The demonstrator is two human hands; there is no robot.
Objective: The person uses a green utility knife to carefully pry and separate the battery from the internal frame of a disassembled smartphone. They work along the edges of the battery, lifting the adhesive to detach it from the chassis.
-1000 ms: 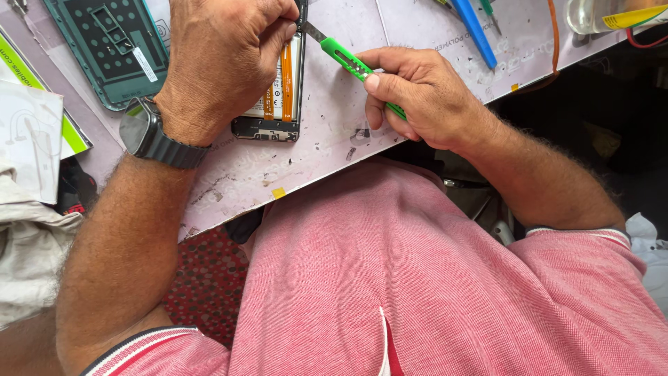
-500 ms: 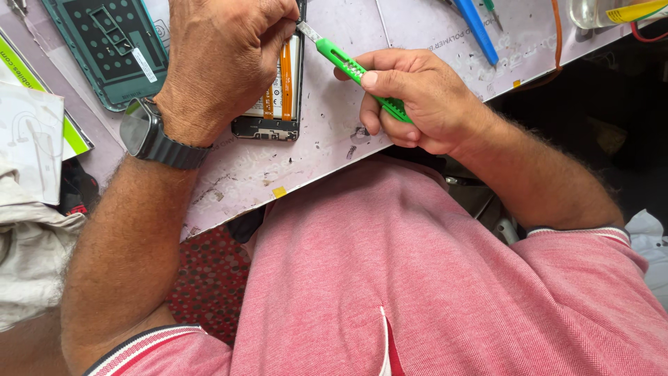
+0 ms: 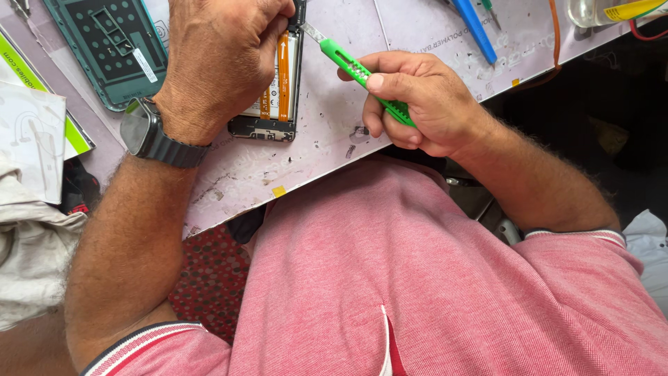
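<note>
Left hand [image 3: 223, 63] clamps the opened phone [image 3: 278, 83] flat on the mat [image 3: 334, 132], top centre of frame, fingers curled over its upper part. Right hand [image 3: 417, 104] is closed tight round the green knife [image 3: 358, 73], blade tip at the phone's right edge near the top corner, just beside the left fingertips [image 3: 282, 17]. Risks, as I read it: blade slips under prying force and nicks those fingertips, or digs in and cuts the orange flex [image 3: 283, 76]. Back cover [image 3: 104, 49] sits upper left, apart.
</note>
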